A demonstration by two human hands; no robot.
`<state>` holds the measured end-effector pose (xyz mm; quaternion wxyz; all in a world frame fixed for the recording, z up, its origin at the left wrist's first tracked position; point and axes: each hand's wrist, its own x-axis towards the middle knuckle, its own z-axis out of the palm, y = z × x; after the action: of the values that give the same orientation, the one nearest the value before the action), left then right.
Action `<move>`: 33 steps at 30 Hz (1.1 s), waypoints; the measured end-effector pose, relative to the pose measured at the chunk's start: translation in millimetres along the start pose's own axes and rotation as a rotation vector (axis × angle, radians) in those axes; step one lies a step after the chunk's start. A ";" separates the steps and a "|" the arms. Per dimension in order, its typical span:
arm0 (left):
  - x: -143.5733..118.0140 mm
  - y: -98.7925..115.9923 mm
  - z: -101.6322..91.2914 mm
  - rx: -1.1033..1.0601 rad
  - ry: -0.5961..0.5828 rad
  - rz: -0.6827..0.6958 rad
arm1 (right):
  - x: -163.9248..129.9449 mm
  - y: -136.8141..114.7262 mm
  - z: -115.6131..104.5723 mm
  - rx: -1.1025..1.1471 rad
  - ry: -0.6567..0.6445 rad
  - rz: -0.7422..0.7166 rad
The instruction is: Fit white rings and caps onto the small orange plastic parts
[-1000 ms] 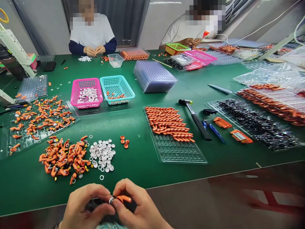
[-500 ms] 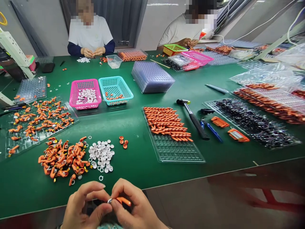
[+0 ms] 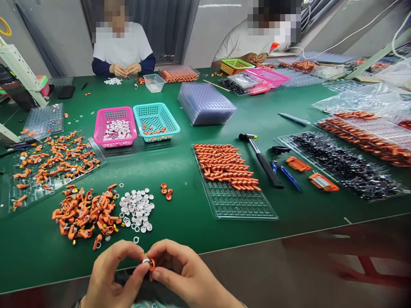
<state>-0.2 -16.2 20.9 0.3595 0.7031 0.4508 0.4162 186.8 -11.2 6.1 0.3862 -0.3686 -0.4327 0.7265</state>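
At the table's near edge, my left hand (image 3: 111, 273) pinches a small white round piece (image 3: 146, 260) between thumb and index finger. My right hand (image 3: 189, 273) has an orange earbud shell (image 3: 152, 267) between its fingertips, and the two parts touch. The shell's stem points down, and fingers cover some of the join. Just beyond my hands lie a heap of orange earbud shells with yellow tabs (image 3: 88, 214), a pile of white round pieces (image 3: 137, 207) and several orange caps (image 3: 167, 191).
A clear tray (image 3: 237, 209) bears rows of orange shells, with a hammer (image 3: 265, 164) to its right. Pink (image 3: 115, 143) and teal (image 3: 157, 137) baskets stand behind, near stacked clear trays (image 3: 205, 105). Two co-workers (image 3: 123, 47) sit across the table.
The orange shell has turned in my right fingers, from its stem pointing right to pointing down. Both hands have shifted slightly, still meeting at the parts.
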 end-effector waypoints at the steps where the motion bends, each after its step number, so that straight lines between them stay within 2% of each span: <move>1: 1.8 0.5 -0.9 -0.018 -0.024 0.000 | 1.4 2.7 0.2 0.089 0.009 0.021; 4: 5.7 0.6 -1.7 -0.129 -0.033 -0.046 | 4.7 10.7 -0.7 0.346 0.009 0.069; 7: 8.9 -0.6 -1.1 -0.210 -0.023 -0.182 | 6.6 16.3 -1.1 0.508 0.007 0.084; 10: 13.8 0.8 -0.2 -0.222 -0.091 -0.271 | 6.8 18.7 0.1 0.548 0.011 0.098; 13: 20.3 5.3 1.5 -0.168 -0.127 -0.262 | 6.1 19.7 1.3 0.510 -0.008 0.095; 17: 26.6 9.7 5.9 -0.106 -0.114 -0.215 | 4.1 19.7 1.1 0.402 -0.023 0.060; 20: 29.1 9.6 9.9 -0.103 -0.114 -0.229 | 1.6 18.4 -0.5 0.252 0.059 -0.017; 23: 31.9 9.1 13.2 -0.135 -0.133 -0.285 | -1.2 14.2 -4.4 -0.071 0.193 -0.163; 26: 37.6 11.0 16.1 -0.165 -0.146 -0.334 | -3.3 7.2 -10.6 -0.465 0.290 -0.379; 28: 43.0 13.8 18.8 -0.185 -0.163 -0.342 | -4.3 2.6 -15.0 -0.616 0.346 -0.516; 30: 48.9 16.7 22.6 -0.211 -0.189 -0.338 | -4.9 -0.4 -19.2 -0.639 0.371 -0.591; 33: 56.3 18.9 29.2 -0.213 -0.223 -0.322 | -5.6 -2.0 -24.6 -0.594 0.372 -0.626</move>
<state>46.6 26.2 40.7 0.5411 0.6218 0.4682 0.3183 211.1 -7.0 0.3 0.5353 -0.4389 -0.6358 0.3415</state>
